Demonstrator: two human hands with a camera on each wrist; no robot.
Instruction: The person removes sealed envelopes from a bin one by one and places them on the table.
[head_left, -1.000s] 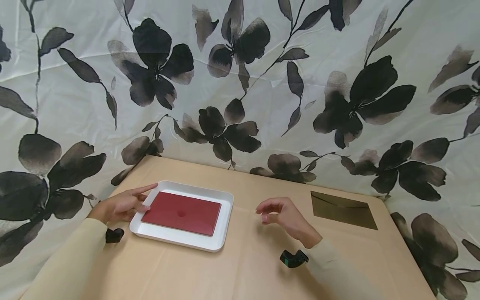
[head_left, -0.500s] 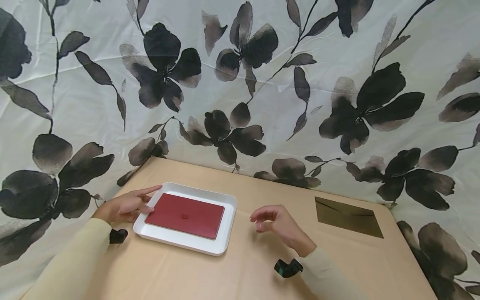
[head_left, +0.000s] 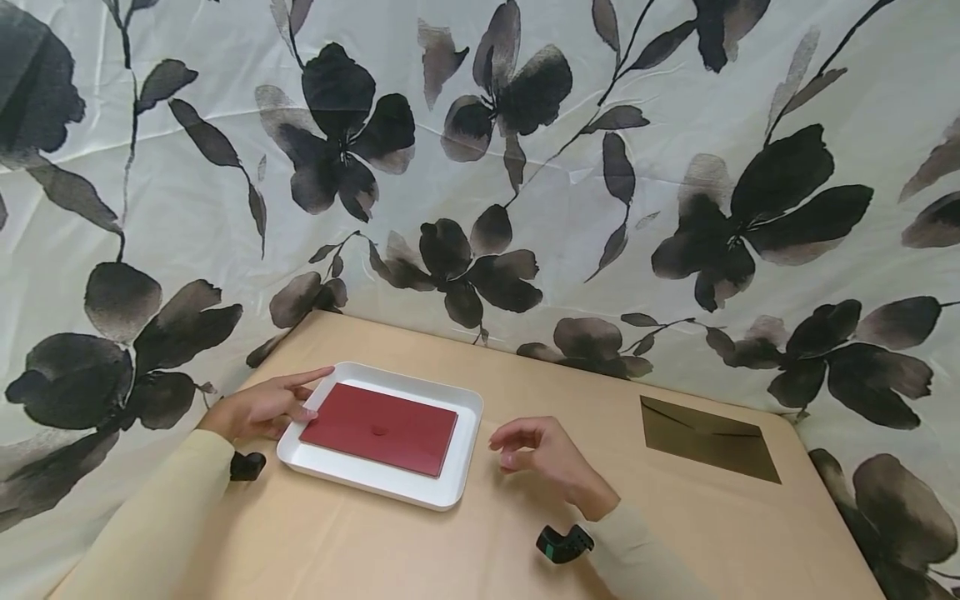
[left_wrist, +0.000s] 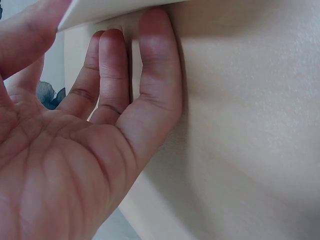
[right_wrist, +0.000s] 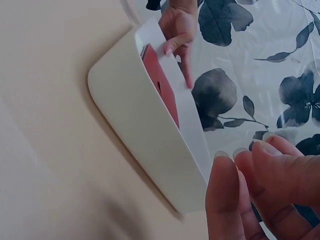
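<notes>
Centrally, white tray point(head_left: 461, 450) on left part of table point(head_left: 375, 550), bearing red envelope point(head_left: 382, 429); probably light, stiff, smooth, best held by opposite short rims and level, lest envelope slide. Left hand point(head_left: 262, 408): pinches left rim, thumb over, fingers below. Right hand point(head_left: 547, 458): fingers loosely curled, holding nothing, near tray's right end. Farther right: gold envelope point(head_left: 708, 437).

The right hand point(head_left: 557, 460), with its black wrist camera point(head_left: 564, 544), is farther toward eight o'clock than a second ago: closer to the white tray's point(head_left: 461, 450) three o'clock side. The head view has shifted, placing tray and table point(head_left: 360, 550) slightly more toward three o'clock.
</notes>
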